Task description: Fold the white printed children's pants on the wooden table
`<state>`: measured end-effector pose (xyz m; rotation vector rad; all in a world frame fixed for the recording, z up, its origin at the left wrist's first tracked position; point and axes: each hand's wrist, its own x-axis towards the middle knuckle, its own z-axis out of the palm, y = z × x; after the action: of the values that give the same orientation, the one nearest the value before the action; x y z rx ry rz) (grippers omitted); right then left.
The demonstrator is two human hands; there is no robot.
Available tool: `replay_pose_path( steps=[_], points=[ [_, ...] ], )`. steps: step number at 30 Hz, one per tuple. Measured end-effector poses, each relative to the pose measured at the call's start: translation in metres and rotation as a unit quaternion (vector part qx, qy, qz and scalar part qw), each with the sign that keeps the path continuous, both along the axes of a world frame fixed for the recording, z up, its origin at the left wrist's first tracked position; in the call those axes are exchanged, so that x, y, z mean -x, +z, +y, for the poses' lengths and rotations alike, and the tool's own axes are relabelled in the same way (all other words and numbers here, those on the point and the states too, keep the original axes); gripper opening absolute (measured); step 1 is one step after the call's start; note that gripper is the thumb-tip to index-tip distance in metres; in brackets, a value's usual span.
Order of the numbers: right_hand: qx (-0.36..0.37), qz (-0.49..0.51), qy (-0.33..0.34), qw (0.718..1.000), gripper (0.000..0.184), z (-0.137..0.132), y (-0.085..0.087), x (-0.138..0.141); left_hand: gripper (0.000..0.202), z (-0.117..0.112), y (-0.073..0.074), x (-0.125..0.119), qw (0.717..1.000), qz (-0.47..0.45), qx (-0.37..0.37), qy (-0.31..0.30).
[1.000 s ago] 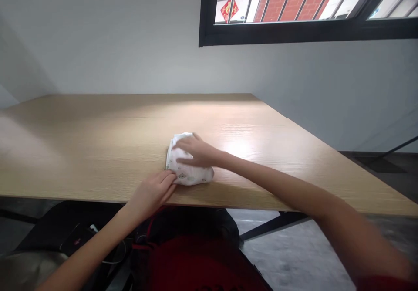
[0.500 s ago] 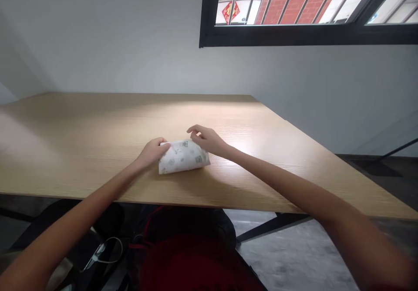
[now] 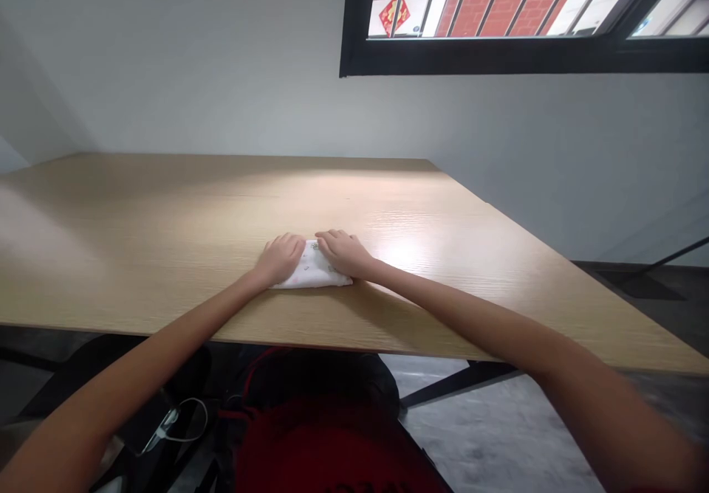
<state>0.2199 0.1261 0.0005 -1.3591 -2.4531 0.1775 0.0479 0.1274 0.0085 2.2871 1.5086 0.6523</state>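
Now the white cloth (image 3: 311, 274), long axis side to side, is covered at its 2 ends by left hand (image 3: 281, 258) and right hand (image 3: 344, 252), fingers gently curved; whether it's gripped can't be seen.

Dark-framed window (image 3: 515, 17) in pale wall (image 3: 210, 65) beyond 1 wooden table (image 3: 210, 212).

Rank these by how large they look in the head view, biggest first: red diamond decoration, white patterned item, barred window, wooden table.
1. wooden table
2. barred window
3. white patterned item, partly covered
4. red diamond decoration
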Motion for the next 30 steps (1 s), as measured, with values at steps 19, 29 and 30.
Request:
replay_pose_path(
  steps=[19,29,30],
  points=[
    [0.103,0.371,-0.060,0.921,0.029,-0.048,-0.007,-0.028,0.029,-0.141,0.002,0.017,0.992,-0.087,0.055,0.066],
    [-0.090,0.113,0.110,0.983,0.056,-0.097,0.008,-0.014,0.038,-0.109,0.000,0.013,0.994,0.078,0.036,0.071],
    [-0.100,0.094,0.103,0.985,0.062,-0.106,0.008,-0.010,0.037,-0.109,0.002,0.007,0.996,0.061,0.042,0.054]
  ],
)
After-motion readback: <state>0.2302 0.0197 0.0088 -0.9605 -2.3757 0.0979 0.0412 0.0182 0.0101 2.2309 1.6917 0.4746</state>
